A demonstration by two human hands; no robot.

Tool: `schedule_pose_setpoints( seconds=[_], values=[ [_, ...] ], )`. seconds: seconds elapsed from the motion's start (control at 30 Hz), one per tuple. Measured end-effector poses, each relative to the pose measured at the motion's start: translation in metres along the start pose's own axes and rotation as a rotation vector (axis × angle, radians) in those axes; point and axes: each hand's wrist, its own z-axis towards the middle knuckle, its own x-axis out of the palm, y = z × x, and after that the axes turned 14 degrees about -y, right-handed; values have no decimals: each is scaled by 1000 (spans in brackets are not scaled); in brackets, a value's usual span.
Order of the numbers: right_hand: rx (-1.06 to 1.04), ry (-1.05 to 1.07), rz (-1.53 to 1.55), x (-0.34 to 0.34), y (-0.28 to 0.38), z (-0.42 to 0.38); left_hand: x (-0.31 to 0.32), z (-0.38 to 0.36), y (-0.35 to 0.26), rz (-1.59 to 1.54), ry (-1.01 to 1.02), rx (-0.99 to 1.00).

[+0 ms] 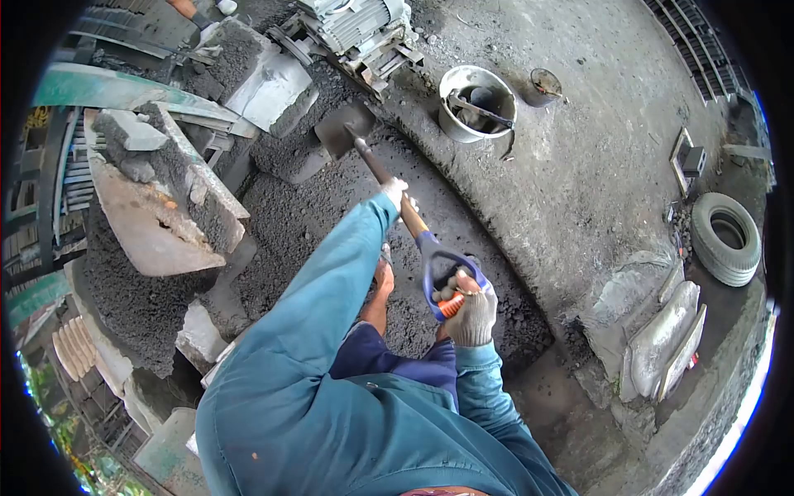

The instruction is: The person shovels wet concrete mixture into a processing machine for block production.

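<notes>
A shovel [382, 172] slants up and away from my body, its flat metal blade [337, 132] lying against dark, gritty material. My left hand [397, 195], in a pale glove, is wrapped round the shaft about midway along. At the near end, my right hand [473, 314] grips the blue D-shaped handle [428, 269], which has an orange part on its crossbar. The right glove is whitish knit with greyed fingertips. Both arms are in teal sleeves. Loose dark aggregate [289, 207] spreads left of the shaft, and a bare foot or lower leg shows beneath my arms.
A grey motor [356, 25] stands at the top. Beyond the trench edge sit a white bucket [451, 124] with tools inside and a small can [543, 87]. A tire [703, 240] and stacked slabs [662, 339] lie right. A tilted chute [157, 248] is left; another person's arm [186, 10] shows top left.
</notes>
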Motion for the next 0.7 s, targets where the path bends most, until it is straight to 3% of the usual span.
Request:
schedule_pose_setpoints(
  seconds=[0.17,0.23,0.3,0.37,0.43,0.53,0.57,0.63,0.7],
  values=[
    [-16,119,52,84,-8,15,-2,-17,-90,37,18,64],
    [-101,173,-180,76,7,13,-3,-11,-81,-122,95,77],
    [-350,253,-588,25,37,23,-4,0,-47,-327,273,-42],
    [-664,127,-730,-19,71,31,25,-14,0,-356,150,-59],
    [-255,16,-347,-66,78,45,38,-47,44,-316,89,-15],
    [-225,-66,-348,-57,71,24,33,-17,72,-307,-14,-133],
    [-247,-72,-432,-47,63,18,27,-11,71,-270,-18,-105],
    [-322,128,-497,-49,42,25,4,2,62,-200,-28,-47],
    [-180,46,-417,5,26,3,-38,13,27,-121,31,45]
  ],
)
